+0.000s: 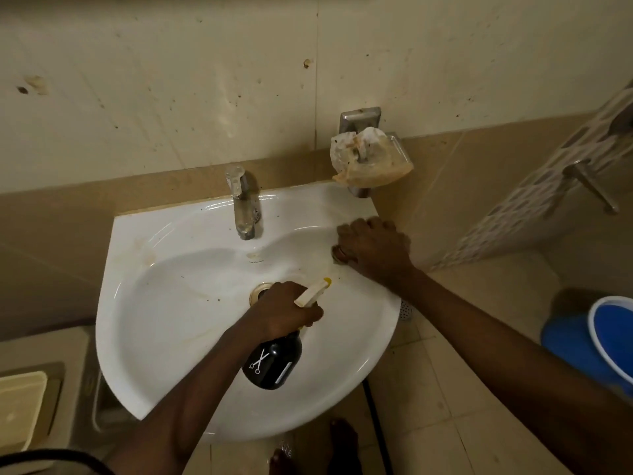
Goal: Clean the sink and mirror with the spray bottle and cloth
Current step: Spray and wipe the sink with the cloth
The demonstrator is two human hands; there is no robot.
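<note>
- White glazed ceramic: the sink (pixel 164 337) is a shallow, rounded basin fixed to a tan band of the tiled wall, glossy, with brown streaks, a yellowish patch on its left shelf and dark specks round the drain (pixel 257 292).
- The left hand (pixel 286 311) has its fingers curled round the neck of the bottle (pixel 272 359), which hangs tilted over the middle of the basin, its nozzle (pixel 313 293) aimed at the right rim.
- The bottle is round-bellied, dark and shiny, with a white scissors mark; the spray head is pale cream with a yellow tip.
- The right hand (pixel 373 246) sits knuckles up on the right rim, fingers curled down over something small and brownish. This is probably the cloth, but too little shows to be sure.
- No mirror is in this view.
- The step looks like spraying the right rim just ahead of the wiping hand. To do it well, I would keep the nozzle close and low so the mist lands on the glaze, not the wall, and scrub in short firm strokes, since the stains look dried on.
- Wet glaze will be slippery, so pressure should go straight down.
- The tap (pixel 241 207) is dull, spotted chrome.
- The soap dish (pixel 373 162) on the wall holds a crumpled, stained wrapper.
- A blue plastic bucket (pixel 603 341) stands on the floor at right.
</note>
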